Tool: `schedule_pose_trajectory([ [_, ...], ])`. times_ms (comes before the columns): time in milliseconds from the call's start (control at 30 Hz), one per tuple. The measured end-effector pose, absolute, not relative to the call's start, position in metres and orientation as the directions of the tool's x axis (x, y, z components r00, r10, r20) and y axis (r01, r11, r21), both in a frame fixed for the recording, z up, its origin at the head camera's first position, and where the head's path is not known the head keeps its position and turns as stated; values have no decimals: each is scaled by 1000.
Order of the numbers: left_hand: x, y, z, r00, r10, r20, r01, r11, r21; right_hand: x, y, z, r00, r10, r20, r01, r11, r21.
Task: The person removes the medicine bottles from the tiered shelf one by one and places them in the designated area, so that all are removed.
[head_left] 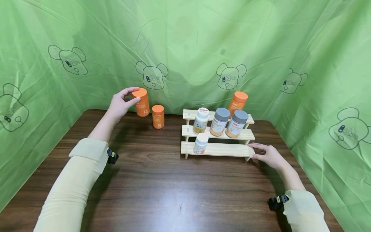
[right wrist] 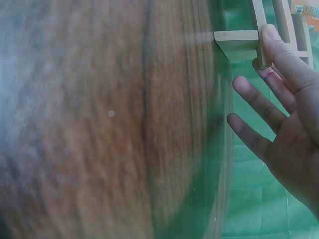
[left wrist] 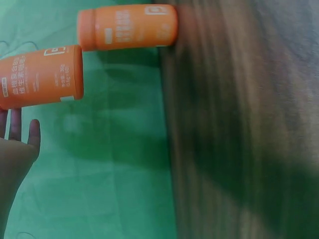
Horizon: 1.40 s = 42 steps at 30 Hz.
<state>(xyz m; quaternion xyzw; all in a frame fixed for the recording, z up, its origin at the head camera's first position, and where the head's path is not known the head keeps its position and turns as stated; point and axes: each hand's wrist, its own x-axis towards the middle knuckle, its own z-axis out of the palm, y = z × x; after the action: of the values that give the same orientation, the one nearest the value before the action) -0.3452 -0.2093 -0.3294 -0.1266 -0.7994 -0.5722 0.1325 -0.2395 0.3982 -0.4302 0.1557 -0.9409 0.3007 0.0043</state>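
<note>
My left hand (head_left: 119, 103) grips an orange bottle (head_left: 142, 106) by its lid, thumb on the near side. In the left wrist view this bottle's base hangs off the tabletop. A smaller orange bottle (head_left: 158, 120) stands on the table just right of it. My right hand (head_left: 269, 156) pinches the right end of the bottom step of a wooden three-step rack (head_left: 226, 150); in the right wrist view, thumb and forefinger are on the wood (right wrist: 262, 50) and the other fingers spread away.
A small white bottle (head_left: 201, 143) stands on the bottom step. On the middle step are a white-capped bottle (head_left: 201, 121) and two grey-capped bottles (head_left: 219, 122). Another orange bottle (head_left: 238, 101) is at the top right. Green cloth (head_left: 185, 48) hangs around the wooden table (head_left: 150, 183).
</note>
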Motion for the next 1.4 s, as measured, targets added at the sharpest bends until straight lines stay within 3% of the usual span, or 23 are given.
schedule_pose_trajectory([
  [167, -334, -206, -334, -933, 50, 355, 350, 346, 870, -240, 399, -431, -954, -283, 104, -292, 784, -548],
  [400, -361, -218, -379, -950, 24, 312, 300, 356, 885, -225, 377, -408, -957, -274, 97, -281, 785, -552],
  [833, -372, -224, -416, -967, -20, 253, 227, 378, 898, -240, 399, -430, -959, -267, 95, -275, 795, -541],
  [1400, -377, -224, -425, -974, 12, 225, 214, 353, 911, -240, 400, -433, -963, -258, 85, -261, 794, -549],
])
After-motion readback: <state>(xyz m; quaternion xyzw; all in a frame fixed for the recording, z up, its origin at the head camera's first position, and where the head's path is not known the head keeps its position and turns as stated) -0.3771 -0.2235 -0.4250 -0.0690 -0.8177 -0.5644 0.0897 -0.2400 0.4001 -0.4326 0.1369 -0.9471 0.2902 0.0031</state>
